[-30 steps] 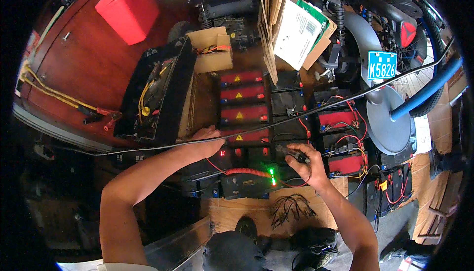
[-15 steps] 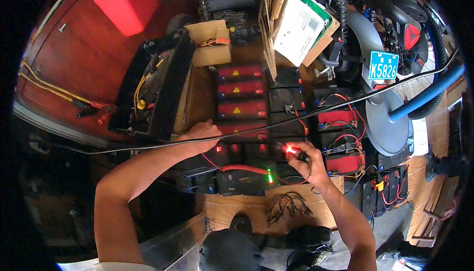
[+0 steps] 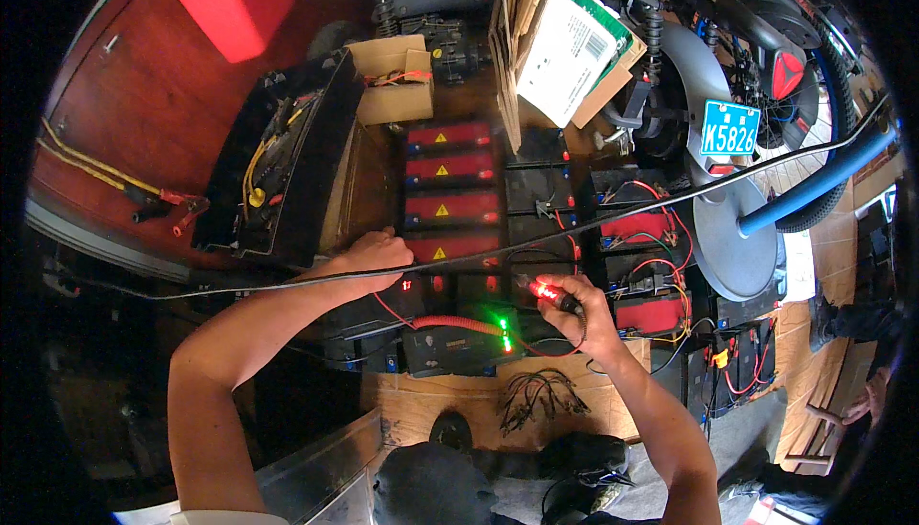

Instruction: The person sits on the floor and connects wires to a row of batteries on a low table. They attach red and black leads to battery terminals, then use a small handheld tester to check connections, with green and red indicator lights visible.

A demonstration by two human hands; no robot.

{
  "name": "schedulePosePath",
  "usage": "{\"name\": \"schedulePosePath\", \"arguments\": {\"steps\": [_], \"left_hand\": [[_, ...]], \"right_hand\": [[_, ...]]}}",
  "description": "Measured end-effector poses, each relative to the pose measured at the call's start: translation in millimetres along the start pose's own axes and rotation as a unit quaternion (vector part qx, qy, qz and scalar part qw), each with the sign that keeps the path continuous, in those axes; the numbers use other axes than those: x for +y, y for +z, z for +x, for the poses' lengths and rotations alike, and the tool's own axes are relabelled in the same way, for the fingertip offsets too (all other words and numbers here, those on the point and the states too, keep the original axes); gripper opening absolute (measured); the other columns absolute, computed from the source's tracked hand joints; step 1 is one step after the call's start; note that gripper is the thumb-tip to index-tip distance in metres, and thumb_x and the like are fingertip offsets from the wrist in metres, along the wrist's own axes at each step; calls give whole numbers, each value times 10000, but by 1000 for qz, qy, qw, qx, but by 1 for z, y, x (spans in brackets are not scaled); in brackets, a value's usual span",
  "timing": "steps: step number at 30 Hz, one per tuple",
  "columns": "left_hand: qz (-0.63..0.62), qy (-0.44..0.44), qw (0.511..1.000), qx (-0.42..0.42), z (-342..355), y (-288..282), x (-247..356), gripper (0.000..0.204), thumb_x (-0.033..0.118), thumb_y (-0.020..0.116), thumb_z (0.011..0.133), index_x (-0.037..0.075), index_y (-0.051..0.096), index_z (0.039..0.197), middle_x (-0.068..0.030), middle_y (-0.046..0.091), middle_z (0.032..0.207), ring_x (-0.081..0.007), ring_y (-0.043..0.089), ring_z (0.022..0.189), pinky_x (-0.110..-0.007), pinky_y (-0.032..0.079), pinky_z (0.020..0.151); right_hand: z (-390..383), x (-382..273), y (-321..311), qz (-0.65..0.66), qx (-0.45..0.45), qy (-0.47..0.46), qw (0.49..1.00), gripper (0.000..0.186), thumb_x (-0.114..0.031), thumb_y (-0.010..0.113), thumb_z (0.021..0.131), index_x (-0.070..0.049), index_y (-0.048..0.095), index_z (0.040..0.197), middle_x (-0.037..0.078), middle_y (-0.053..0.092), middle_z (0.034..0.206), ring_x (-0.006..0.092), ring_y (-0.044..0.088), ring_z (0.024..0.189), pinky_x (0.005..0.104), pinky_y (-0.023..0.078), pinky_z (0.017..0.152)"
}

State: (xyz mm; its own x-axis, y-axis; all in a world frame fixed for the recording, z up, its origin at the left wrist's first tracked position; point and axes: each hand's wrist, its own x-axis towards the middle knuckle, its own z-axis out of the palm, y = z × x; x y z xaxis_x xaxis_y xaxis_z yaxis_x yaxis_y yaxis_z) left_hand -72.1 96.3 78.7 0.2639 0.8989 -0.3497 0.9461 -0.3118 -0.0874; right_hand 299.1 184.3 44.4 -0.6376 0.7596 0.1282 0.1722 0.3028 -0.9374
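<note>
My right hand point(image 3: 586, 312) is closed around a small handheld tester point(image 3: 548, 291) with a lit red display. It is held over the near right part of the black batteries. My left hand point(image 3: 371, 259) is curled at the left end of the lowest red-topped battery point(image 3: 440, 252); its fingertips are hidden, so what they hold does not show. Close below it, a thin red lead runs to a coiled red cord point(image 3: 458, 324). Green lights point(image 3: 505, 335) glow at the cord's right end, over a black battery point(image 3: 445, 353).
A long black cable point(image 3: 622, 207) crosses above the batteries and my left forearm. Wired batteries point(image 3: 641, 314) stand to the right. At left lie a black open case point(image 3: 321, 166) and a cardboard box point(image 3: 402, 99). A bundle of leads point(image 3: 541, 401) lies near my feet; an electric bike point(image 3: 732, 257) stands at right.
The whole view has shifted a little, so everything sits slightly further left. Both hands keep about the same places over the batteries.
</note>
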Motion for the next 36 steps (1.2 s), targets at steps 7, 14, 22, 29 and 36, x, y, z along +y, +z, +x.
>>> {"name": "schedulePosePath", "arguments": {"steps": [7,14,22,29,36], "left_hand": [[-37,-44,998,-3,-5,-11,6,169,118,612,839,31,756,851,-196,732,874,-382,691,888,-463,590,773],[-56,-19,998,-35,-3,-15,3,189,118,565,899,7,704,965,-249,687,930,-434,656,950,-523,559,812],[-58,-22,998,6,-2,-6,1,166,132,596,862,31,728,856,-221,725,915,-408,688,882,-501,575,783],[-20,11,1000,4,-1,-4,-1,156,106,635,819,1,750,806,-238,723,841,-414,697,863,-492,594,789],[-28,13,999,-11,0,-8,-2,148,87,643,788,-7,746,839,-246,705,816,-435,695,856,-526,588,747]], "right_hand": [[0,-1,0,-19,3,-1,1000,368,-34,804,794,-36,726,1153,110,668,967,196,637,857,305,511,786],[0,-1,0,-21,4,-19,1000,365,-29,802,797,-36,726,1154,112,663,976,205,639,867,306,512,799],[0,0,-1,-14,-5,-18,1000,377,-21,800,796,-34,723,1164,116,665,984,202,645,875,301,513,804],[-1,-4,-2,-18,-10,-4,1000,378,-24,797,802,-32,722,1172,117,659,983,203,641,878,304,511,808],[-1,-1,-1,-29,-4,-5,1000,369,-25,801,804,-31,725,1164,119,655,988,198,638,865,300,512,796]]}}
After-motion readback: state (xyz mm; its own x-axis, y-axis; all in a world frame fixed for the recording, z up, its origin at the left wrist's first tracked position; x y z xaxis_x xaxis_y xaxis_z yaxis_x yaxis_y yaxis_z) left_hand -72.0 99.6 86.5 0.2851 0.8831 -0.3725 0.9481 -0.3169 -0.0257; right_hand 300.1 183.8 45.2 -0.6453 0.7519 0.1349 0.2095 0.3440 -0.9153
